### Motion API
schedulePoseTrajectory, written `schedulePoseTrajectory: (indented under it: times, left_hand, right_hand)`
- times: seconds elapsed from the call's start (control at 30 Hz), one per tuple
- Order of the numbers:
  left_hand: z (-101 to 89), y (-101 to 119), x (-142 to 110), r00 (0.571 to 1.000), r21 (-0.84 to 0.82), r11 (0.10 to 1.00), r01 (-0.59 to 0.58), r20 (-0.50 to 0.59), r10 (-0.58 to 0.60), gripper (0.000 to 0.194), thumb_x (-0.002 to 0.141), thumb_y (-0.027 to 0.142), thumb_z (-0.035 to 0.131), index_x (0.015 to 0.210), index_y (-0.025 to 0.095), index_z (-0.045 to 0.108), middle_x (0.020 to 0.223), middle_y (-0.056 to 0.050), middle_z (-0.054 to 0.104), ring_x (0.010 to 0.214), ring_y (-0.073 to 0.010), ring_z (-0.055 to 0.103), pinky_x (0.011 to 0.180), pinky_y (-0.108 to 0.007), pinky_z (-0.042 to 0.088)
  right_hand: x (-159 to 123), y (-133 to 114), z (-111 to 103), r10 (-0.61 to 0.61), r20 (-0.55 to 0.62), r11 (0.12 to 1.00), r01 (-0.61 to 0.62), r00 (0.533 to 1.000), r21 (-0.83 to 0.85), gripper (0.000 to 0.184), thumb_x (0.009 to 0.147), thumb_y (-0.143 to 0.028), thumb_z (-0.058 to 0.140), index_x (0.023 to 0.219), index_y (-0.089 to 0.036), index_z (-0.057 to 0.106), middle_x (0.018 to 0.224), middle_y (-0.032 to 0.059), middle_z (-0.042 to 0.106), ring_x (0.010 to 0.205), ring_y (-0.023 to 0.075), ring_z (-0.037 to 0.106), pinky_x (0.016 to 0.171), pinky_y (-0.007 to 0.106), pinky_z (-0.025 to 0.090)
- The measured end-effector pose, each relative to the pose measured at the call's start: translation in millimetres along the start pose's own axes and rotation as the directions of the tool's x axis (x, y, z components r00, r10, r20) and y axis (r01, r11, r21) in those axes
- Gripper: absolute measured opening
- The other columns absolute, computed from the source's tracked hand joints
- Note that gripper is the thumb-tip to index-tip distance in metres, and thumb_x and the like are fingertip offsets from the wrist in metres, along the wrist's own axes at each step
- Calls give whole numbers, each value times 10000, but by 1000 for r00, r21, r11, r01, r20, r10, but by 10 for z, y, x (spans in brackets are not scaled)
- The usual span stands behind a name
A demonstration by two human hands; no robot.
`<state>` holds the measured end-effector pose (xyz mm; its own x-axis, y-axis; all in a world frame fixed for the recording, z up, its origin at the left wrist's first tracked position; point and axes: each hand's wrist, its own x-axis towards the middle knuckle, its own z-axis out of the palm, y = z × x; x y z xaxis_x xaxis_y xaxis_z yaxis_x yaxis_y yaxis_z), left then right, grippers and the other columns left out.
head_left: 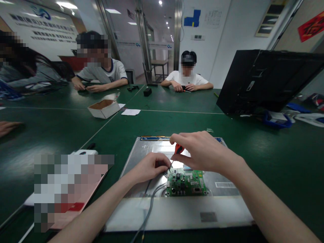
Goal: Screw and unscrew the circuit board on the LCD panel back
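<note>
A flat metal display panel (152,211) lies on the table in front of me, with a green circuit board (187,182) on its back. My right hand (199,150) grips a screwdriver with a red and black handle (179,149). Its thin shaft slants down to the board's upper left corner. My left hand (154,165) is beside that corner, thumb and fingers pinched close to the screwdriver's tip; whatever they hold is too small to make out. Grey cables (151,206) run from the board's left side toward the table's near edge.
A black monitor casing (263,81) stands at the right, near a blue tray (277,120). An open cardboard box (104,108) sits farther back on the green table (177,121). Papers (93,182) lie left of the panel. Several people sit around the table.
</note>
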<state>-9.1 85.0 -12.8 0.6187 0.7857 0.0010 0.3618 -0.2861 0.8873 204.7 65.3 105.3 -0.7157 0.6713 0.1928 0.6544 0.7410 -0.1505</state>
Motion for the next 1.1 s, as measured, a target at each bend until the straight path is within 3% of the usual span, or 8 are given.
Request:
schedulePoseTrajectory:
  times: [0.23, 0.6, 0.87, 1.1]
  left_hand:
    - [2, 24, 5, 1000, -18, 1000, 20, 7, -19, 112, 751, 83, 582, 745, 158, 664, 724, 8, 666, 703, -145, 607, 699, -259, 474]
    - [-2, 15, -1, 1000, 17, 999, 28, -5, -28, 119, 758, 99, 577, 772, 167, 674, 749, 5, 675, 684, -140, 609, 678, -256, 463]
    - [2, 13, -1, 999, 55, 998, 42, -8, -41, 137, 761, 89, 576, 802, 168, 680, 757, 6, 680, 680, -142, 608, 666, -256, 467]
    - [1, -46, -5, 1000, 62, 998, 24, 13, -25, 123, 794, 114, 571, 836, 166, 673, 812, -9, 696, 730, -157, 628, 696, -272, 487]
  right_hand:
    - [-13, -30, -26, -38, 13, 998, 38, 999, 52, 192, 843, -188, 524, 1034, -173, 507, 943, 28, 635, 684, 134, 538, 535, 260, 304]
    - [33, -26, 13, -10, -37, 998, 7, 999, -56, 151, 916, -343, 557, 959, -198, 546, 811, -9, 692, 621, 127, 568, 498, 250, 229]
    - [68, -73, 123, 69, -139, 980, -93, 988, -176, 304, 898, -492, 541, 833, -197, 577, 610, -3, 657, 499, 121, 533, 471, 257, 165]
    - [68, -91, 135, 53, -116, 992, -66, 992, -108, 199, 920, -384, 502, 962, -191, 528, 681, -6, 670, 513, 121, 521, 471, 253, 192]
